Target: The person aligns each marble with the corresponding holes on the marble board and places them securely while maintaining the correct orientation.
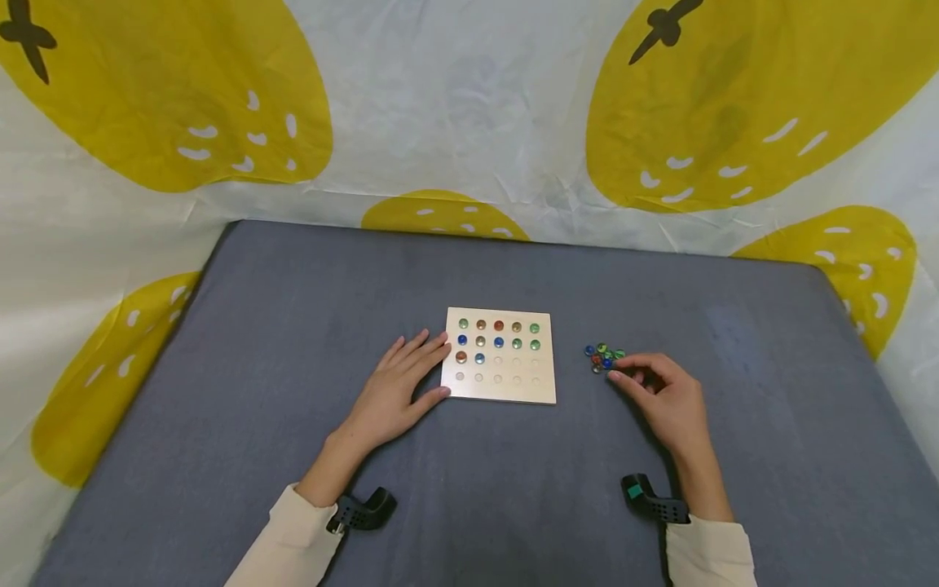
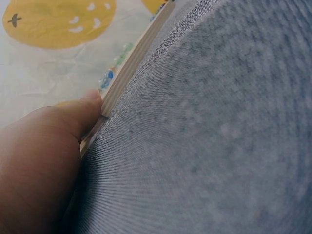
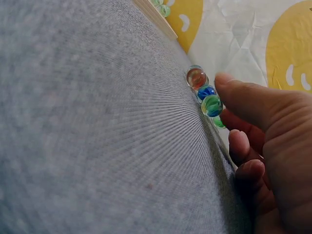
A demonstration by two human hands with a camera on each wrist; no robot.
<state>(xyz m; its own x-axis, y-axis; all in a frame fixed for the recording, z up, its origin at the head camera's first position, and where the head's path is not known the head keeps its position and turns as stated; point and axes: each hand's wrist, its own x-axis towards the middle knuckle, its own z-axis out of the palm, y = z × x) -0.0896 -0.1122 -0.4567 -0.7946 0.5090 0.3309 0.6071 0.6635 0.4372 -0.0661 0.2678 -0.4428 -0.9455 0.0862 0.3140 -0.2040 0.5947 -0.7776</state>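
A pale wooden board holds glass marbles across its two far rows, plus a red marble and a blue marble at the left of the third. My left hand lies spread with fingertips at the board's left edge; its thumb touches the board's side in the left wrist view. Right of the board, my right hand has thumb and index finger apart beside a small cluster of marbles. The right wrist view shows a red marble and a green marble near those fingertips, with other fingers bent.
A grey cloth covers the table under the board and marbles. Behind and beside it hangs a white sheet with yellow shapes. Each wrist wears a black band, one at the left, one at the right.
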